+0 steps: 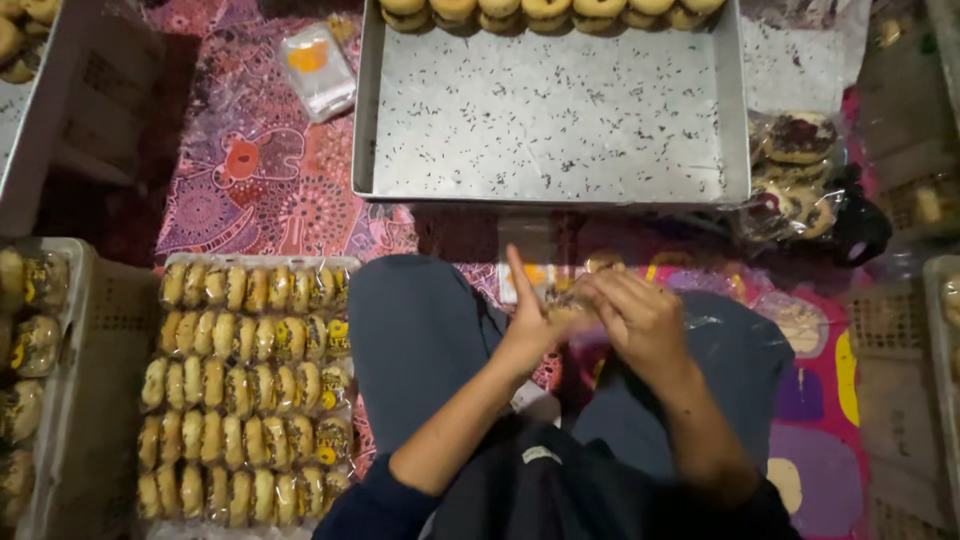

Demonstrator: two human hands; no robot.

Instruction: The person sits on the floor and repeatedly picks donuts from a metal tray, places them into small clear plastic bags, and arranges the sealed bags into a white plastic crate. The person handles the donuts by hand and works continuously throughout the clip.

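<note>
My left hand [527, 320] and my right hand [638, 322] meet above my lap, between my knees. Together they hold a round biscuit [572, 306] with a clear plastic wrapper [525, 268] around or behind it. The left fingers stand up along the wrapper, while the right fingers curl over the biscuit's top. Straight ahead lies a large metal tray [552, 140] strewn with dark crumbs, with a row of biscuits [548, 12] along its far edge.
Rows of wrapped biscuit packs [248, 385] lie on a grey crate at my left. Another crate with packs [30, 345] stands further left. Bagged biscuits [798, 175] lie at the right, a small packet [316, 68] on the patterned cloth [255, 185].
</note>
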